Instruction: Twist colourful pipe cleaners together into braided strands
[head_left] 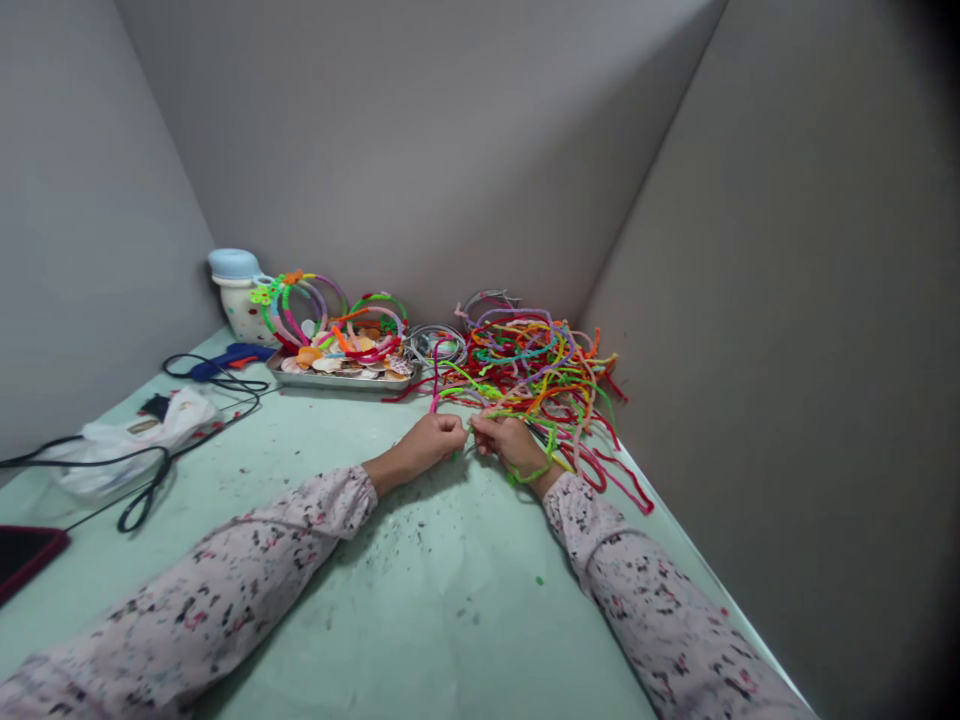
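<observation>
My left hand (437, 440) is closed, with a bit of green showing below its fingers and a pink pipe cleaner (435, 385) rising behind it. Close beside it, my right hand (511, 443) pinches a green pipe cleaner (553, 445), which loops over the back of the hand to the wrist. The fingertips of both hands nearly meet above the table. Just behind them lies a tangled pile of coloured pipe cleaners (525, 360). What sits inside the left fingers is mostly hidden.
A metal tray (337, 382) holds flat pieces and colourful hoops. Left of it are a blue-lidded cup (244, 300), a blue tool (232, 358) with a black cable, a white plastic bag (135, 440) and a dark red-edged device (30, 555). Walls enclose the table (420, 630).
</observation>
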